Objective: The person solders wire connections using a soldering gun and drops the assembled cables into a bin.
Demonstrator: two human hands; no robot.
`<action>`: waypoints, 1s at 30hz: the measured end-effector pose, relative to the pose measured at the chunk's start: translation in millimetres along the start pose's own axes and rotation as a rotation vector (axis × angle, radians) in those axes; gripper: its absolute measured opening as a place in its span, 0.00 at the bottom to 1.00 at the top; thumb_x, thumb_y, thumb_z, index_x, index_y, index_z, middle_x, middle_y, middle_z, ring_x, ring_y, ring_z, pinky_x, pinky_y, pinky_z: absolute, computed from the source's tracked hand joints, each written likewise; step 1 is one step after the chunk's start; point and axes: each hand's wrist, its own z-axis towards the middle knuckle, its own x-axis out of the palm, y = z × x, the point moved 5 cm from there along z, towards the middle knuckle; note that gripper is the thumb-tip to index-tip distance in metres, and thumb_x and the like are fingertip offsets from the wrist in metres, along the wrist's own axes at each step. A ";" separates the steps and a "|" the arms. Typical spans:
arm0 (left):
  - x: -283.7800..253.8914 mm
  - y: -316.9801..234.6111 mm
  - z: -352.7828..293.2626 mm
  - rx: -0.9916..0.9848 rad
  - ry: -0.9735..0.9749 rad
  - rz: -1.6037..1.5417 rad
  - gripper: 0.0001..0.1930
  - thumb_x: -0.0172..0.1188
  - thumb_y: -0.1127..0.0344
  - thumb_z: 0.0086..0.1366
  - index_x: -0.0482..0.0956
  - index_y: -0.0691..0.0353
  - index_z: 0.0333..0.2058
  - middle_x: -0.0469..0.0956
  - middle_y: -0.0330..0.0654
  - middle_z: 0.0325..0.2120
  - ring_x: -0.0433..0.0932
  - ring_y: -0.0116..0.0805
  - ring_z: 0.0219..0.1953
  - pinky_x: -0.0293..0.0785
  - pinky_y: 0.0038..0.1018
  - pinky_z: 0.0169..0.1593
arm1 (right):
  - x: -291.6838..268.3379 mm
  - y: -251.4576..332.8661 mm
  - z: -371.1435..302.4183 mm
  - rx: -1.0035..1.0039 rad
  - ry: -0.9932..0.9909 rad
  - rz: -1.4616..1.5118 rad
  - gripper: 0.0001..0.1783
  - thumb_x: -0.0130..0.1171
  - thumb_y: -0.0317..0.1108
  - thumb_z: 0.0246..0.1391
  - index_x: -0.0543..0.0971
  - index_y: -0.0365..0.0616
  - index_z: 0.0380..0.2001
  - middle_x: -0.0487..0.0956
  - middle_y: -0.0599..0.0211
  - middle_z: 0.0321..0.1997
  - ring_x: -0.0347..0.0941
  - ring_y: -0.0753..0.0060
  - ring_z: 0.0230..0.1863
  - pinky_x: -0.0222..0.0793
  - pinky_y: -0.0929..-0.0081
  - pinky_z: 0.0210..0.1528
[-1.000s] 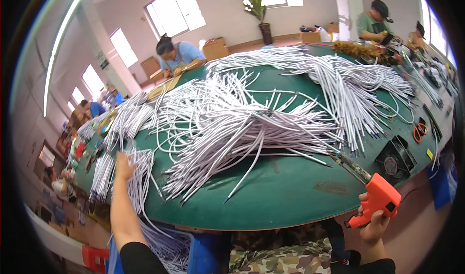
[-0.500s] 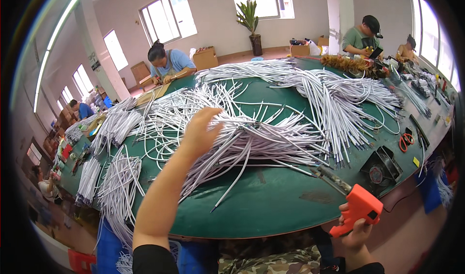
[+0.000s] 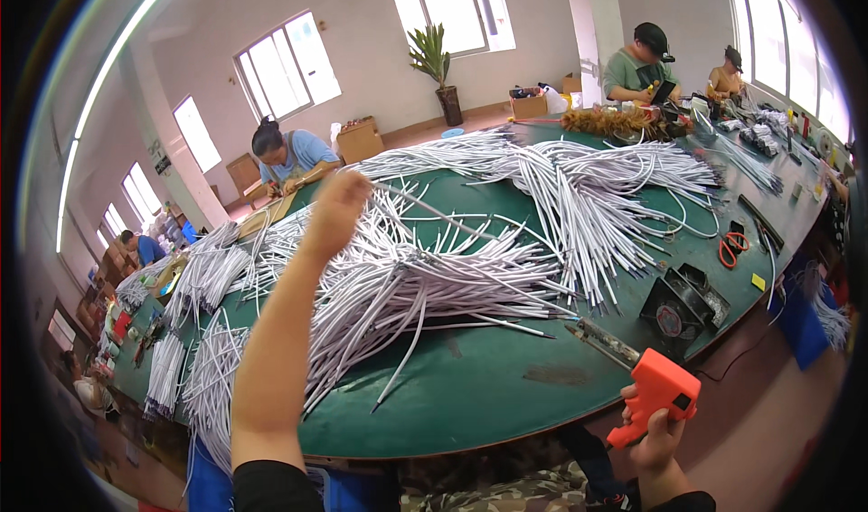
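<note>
My left hand [image 3: 339, 209], raised over the heap of white cables [image 3: 398, 295], is closed and slightly blurred. One white cable [image 3: 429, 208] runs from its fingers down to the right, back toward the pile. At the lower right, the fingers of my right hand [image 3: 655, 435] wrap round the grip of an orange pistol-grip tool [image 3: 667, 388]. Its long metal nose [image 3: 599, 340] points up and left, near the dark-tipped cable ends at the heap's right side. More bundles of white cables [image 3: 579, 204] lie behind and to the right.
A black fan unit [image 3: 678, 311], orange-handled scissors [image 3: 731, 246] and a yellow piece [image 3: 758, 281] lie on the green table [image 3: 506, 403] at right. Cable bundles [image 3: 212, 385] hang over its left edge. A person in blue [image 3: 303, 155] and one in green [image 3: 633, 73] work across the table.
My left hand has risen up and left from the heap, drawing a cable out with it. The view has turned slightly; my right hand still holds the tool.
</note>
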 end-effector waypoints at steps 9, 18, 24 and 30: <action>49.0 -122.5 -224.9 0.435 0.357 0.293 0.06 0.57 0.75 0.55 0.75 0.62 0.34 0.69 0.43 0.25 0.72 0.48 0.26 0.71 0.38 0.29 | -4.5 21.6 10.6 -0.151 -0.043 -0.018 0.49 0.51 0.73 0.52 0.67 0.31 0.53 0.77 0.56 0.41 0.73 0.75 0.29 0.71 0.78 0.29; 116.4 -54.5 -325.3 -0.038 0.488 -0.111 0.13 0.65 0.76 0.53 0.76 0.64 0.38 0.72 0.48 0.31 0.74 0.49 0.33 0.73 0.37 0.37 | 98.7 -79.3 -30.6 0.286 0.372 0.271 0.46 0.50 0.68 0.57 0.62 0.35 0.61 0.76 0.56 0.50 0.72 0.59 0.54 0.64 0.55 0.60; 102.0 -46.2 -323.8 0.023 0.430 -0.025 0.13 0.65 0.78 0.53 0.75 0.64 0.38 0.74 0.46 0.30 0.76 0.47 0.31 0.74 0.36 0.35 | 141.1 -107.9 -40.7 0.363 0.539 0.325 0.42 0.51 0.63 0.59 0.65 0.35 0.60 0.75 0.52 0.55 0.70 0.57 0.59 0.62 0.54 0.63; 100.4 -39.1 -326.6 0.086 0.362 -0.146 0.10 0.61 0.80 0.55 0.77 0.64 0.36 0.79 0.46 0.31 0.79 0.47 0.32 0.76 0.35 0.35 | 148.2 -114.5 -37.9 0.309 0.518 0.380 0.34 0.56 0.53 0.62 0.67 0.38 0.61 0.76 0.56 0.56 0.73 0.68 0.55 0.70 0.72 0.53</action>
